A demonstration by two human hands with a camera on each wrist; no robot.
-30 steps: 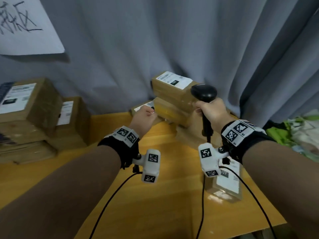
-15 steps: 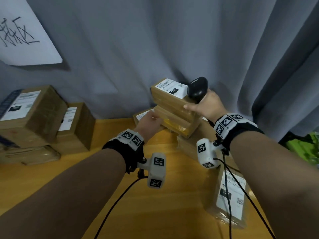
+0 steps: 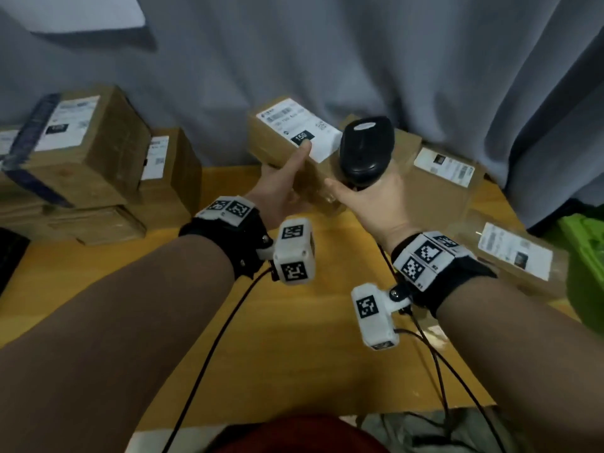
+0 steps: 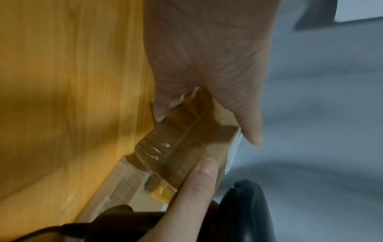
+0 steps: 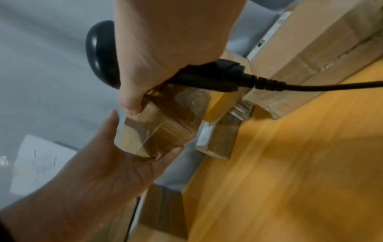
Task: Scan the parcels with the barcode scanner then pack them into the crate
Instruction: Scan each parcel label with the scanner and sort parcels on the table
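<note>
Head view: my left hand (image 3: 282, 188) holds a small brown parcel (image 3: 287, 148) up off the yellow worktop (image 3: 294, 354). My thumb lies on top, right on the parcel's white label (image 3: 294, 132), and my other fingers go under it. My right hand (image 3: 366, 204) is wrapped around the handle of the black barcode scanner (image 3: 366, 148). The scanner's round head is just beside the parcel, on its right side. My right thumb touches the near end of the parcel too.

In the left wrist view, my left hand (image 4: 207, 65) pinches the taped end of the parcel (image 4: 186, 139), and the scanner (image 4: 244, 212) is dark at the bottom. In the right wrist view, my right hand (image 5: 165, 57) grips the scanner (image 5: 101, 54), and its black cable (image 5: 311, 86) runs off to the right. My left hand (image 5: 103, 163) cups the parcel (image 5: 161, 127) from below.

More brown parcels sit on the worktop. A stack (image 3: 81, 152) is on the left. A flat one (image 3: 441, 178) lies behind the scanner, and another (image 3: 513, 256) is on the right, near something green (image 3: 585, 256) at the edge. A grey curtain (image 3: 327, 60) hangs behind it all.
</note>
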